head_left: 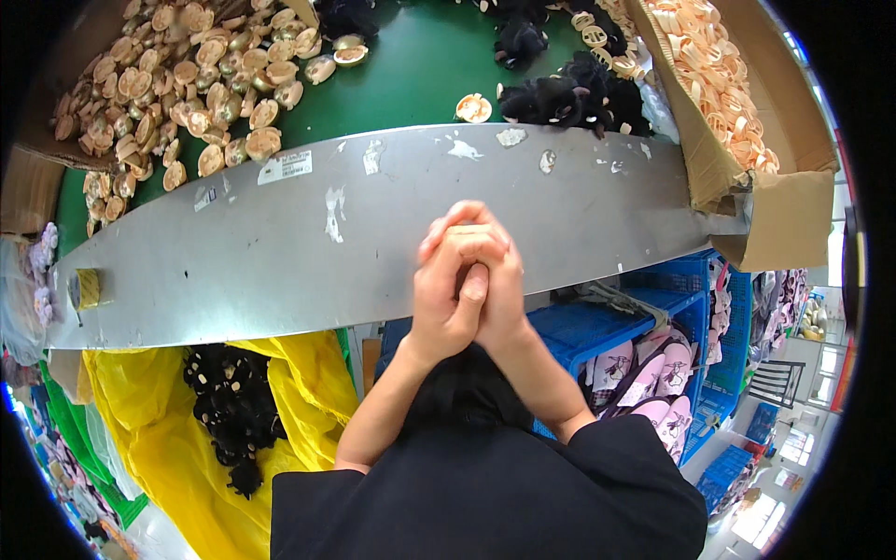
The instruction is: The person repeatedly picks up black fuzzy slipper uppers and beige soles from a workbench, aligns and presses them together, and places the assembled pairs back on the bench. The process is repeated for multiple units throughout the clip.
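My left hand (pixel 439 301) and my right hand (pixel 505 287) are clasped together above the front edge of the grey metal ledge (pixel 373 252). Their fingers wrap round each other, slightly blurred at the top. Whether a small thing lies between the palms is hidden. Beyond them, a single round peach-coloured plastic piece (pixel 473 108) rests on the green work surface (pixel 401 84). Beside it, to the right, lies a heap of black fluffy pieces (pixel 574 95) with small pale parts among them.
Gold-and-peach round shells (pixel 210 79) heap up at the far left. A cardboard box (pixel 695 140) of peach plastic parts (pixel 709 75) stands right. Below the ledge are a yellow bag (pixel 313 383) holding black fluffy pieces and a blue crate (pixel 597 327) near pink slippers (pixel 674 367). Tape (pixel 87 288) sits left.
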`<state>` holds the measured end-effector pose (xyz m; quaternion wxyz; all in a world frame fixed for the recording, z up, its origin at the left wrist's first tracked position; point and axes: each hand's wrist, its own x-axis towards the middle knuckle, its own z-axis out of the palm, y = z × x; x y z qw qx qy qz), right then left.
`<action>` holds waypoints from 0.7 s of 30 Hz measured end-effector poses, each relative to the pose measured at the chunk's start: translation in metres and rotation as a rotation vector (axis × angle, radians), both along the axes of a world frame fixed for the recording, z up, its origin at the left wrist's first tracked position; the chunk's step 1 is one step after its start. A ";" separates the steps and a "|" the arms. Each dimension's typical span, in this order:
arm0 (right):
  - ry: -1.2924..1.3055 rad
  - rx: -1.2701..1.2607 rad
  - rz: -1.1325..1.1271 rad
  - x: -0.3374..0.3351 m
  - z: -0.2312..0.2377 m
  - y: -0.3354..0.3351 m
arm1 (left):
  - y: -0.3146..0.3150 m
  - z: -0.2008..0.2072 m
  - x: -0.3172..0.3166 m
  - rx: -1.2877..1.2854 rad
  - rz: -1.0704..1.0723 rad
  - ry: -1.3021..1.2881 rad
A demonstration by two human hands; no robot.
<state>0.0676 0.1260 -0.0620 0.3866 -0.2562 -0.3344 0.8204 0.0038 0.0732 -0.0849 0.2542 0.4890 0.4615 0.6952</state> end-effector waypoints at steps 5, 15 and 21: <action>-0.390 0.747 -0.270 -0.021 0.001 0.134 | -0.010 -0.014 0.003 -0.189 0.231 0.306; -0.856 1.339 -0.148 -0.038 -0.024 0.201 | -0.023 -0.032 0.005 -0.131 0.145 0.478; -1.011 1.303 -0.391 0.038 0.010 0.264 | -0.044 -0.030 0.019 -0.219 0.021 0.383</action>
